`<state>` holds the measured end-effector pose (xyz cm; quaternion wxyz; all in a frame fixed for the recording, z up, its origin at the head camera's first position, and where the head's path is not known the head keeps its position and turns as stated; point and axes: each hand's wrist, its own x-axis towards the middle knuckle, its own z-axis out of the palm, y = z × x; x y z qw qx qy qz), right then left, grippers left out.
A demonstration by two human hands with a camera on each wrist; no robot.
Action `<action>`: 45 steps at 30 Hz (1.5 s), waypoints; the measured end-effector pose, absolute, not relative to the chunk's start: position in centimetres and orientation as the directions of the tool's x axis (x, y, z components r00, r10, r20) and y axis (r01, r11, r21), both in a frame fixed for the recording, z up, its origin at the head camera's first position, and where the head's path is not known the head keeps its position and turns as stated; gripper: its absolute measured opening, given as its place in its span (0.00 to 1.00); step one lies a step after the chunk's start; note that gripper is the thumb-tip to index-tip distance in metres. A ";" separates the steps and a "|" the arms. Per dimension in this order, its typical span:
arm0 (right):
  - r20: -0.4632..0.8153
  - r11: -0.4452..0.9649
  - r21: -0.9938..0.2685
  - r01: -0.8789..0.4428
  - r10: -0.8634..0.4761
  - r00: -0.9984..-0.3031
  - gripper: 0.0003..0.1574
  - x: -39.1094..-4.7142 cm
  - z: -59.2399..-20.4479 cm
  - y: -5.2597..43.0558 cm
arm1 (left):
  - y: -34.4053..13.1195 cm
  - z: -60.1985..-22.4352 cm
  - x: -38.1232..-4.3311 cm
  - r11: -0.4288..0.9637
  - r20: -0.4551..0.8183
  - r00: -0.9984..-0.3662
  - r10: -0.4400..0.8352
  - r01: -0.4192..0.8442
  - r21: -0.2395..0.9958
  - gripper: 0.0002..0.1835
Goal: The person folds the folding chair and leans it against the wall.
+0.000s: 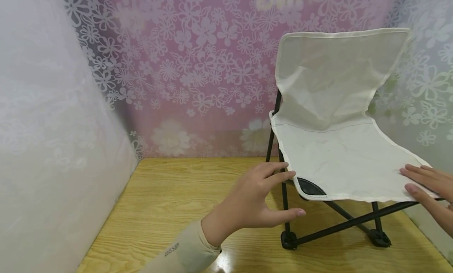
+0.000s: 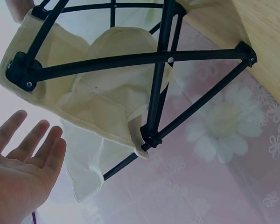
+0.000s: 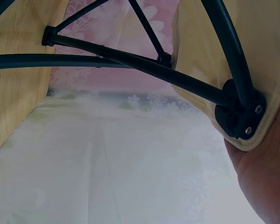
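A folding chair (image 1: pixel 329 155) with a cream fabric seat and back stands unfolded on black metal legs. My left hand (image 1: pixel 258 194) is at the seat's front left corner, fingers extended and thumb held apart below. In the left wrist view, that hand (image 2: pixel 28 163) shows a gap from the seat's fabric edge, with nothing in its palm. On the front right corner of the seat, my right hand (image 1: pixel 431 186) rests with straight fingers over the fabric. From below, the right wrist view shows the palm (image 3: pixel 266 168) against that corner, beside a black corner joint (image 3: pixel 240 109).
The chair's feet (image 1: pixel 289 240) stand on a wood-grain tabletop (image 1: pixel 184 190). Behind it hangs a pink flowered curtain (image 1: pixel 198 80). Whitish sheeting (image 1: pixel 53 147) closes off the left side, and a pale flowered sheet (image 1: pixel 428 96) the right.
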<state>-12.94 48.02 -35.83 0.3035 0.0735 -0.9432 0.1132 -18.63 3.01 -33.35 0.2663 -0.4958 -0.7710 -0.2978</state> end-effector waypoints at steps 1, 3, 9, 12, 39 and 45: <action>0.587 0.964 -0.169 -0.206 -0.069 -0.806 0.33 -12.9 -35.8 47.9 | 3.1 -33.4 -18.6 0.330 0.710 -0.360 0.605 0.925 0.188 0.42; 0.587 0.964 -0.166 -0.206 -0.071 -0.806 0.33 -12.9 -35.7 47.8 | 3.4 -33.5 -18.5 0.327 0.715 -0.350 0.606 0.928 0.177 0.42; 0.553 0.971 -0.160 -0.176 -0.059 -0.831 0.35 -12.9 -35.8 47.8 | 4.3 -33.8 -18.3 0.326 0.714 -0.337 0.613 0.932 0.160 0.41; 0.537 0.975 -0.156 -0.160 -0.053 -0.842 0.36 -13.0 -35.8 47.7 | 4.7 -33.9 -18.2 0.334 0.714 -0.339 0.613 0.930 0.155 0.40; 0.587 0.971 -0.119 -0.210 -0.102 -0.803 0.38 -12.7 -36.0 48.1 | 8.0 -33.7 -17.1 0.380 0.709 -0.314 0.631 0.922 0.071 0.39; 0.600 0.965 -0.116 -0.234 -0.120 -0.791 0.39 -12.6 -36.3 48.4 | 8.7 -33.6 -17.0 0.406 0.699 -0.315 0.642 0.913 0.038 0.38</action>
